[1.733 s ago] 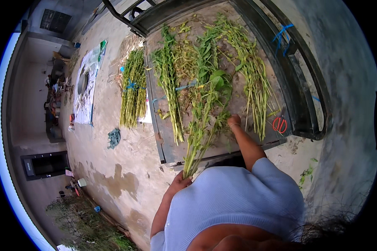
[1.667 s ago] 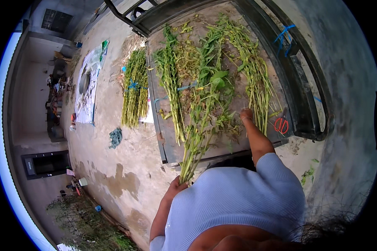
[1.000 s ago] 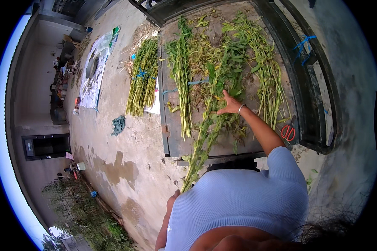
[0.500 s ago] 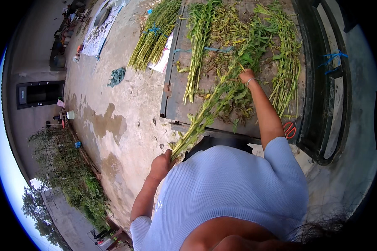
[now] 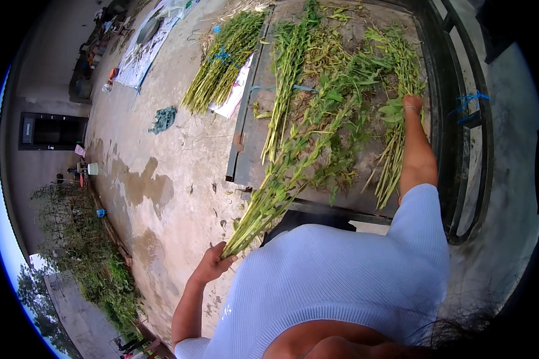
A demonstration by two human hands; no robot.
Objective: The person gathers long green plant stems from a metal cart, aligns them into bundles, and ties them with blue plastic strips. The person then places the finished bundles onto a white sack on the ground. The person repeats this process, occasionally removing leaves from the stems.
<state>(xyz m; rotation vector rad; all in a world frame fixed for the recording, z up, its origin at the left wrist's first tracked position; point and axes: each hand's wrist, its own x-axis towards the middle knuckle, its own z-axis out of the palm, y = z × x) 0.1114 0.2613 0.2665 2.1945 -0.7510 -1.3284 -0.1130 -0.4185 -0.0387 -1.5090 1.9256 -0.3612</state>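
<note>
My left hand [image 5: 214, 262] is closed round the cut ends of a bundle of green stalks [image 5: 263, 200], at the left of my body. The bundle slants up to the right, its leafy tops spread over a dark flat cart bed [image 5: 245, 164]. My right hand [image 5: 412, 104] is reached out to the right side of the bed, closed on another pile of leafy stalks [image 5: 394, 152]; its fingers are partly hidden. A broad green leaf [image 5: 393, 111] shows beside that hand. A third row of stalks [image 5: 281, 99] lies along the left of the bed, over a blue strap [image 5: 303, 88].
Dark metal rails [image 5: 482, 155] edge the bed on the right. Loose yellowed leaves [image 5: 323, 57] litter its middle. A tied bundle of stalks [image 5: 224, 69] lies on the concrete floor to the left, beyond a crumpled green cloth [image 5: 163, 120]. Wet patches [image 5: 144, 182] mark the floor.
My right hand has left the slanting bundle and moved right onto the far-right pile, which has shifted toward me. My left hand keeps its hold, slightly lower and further left.
</note>
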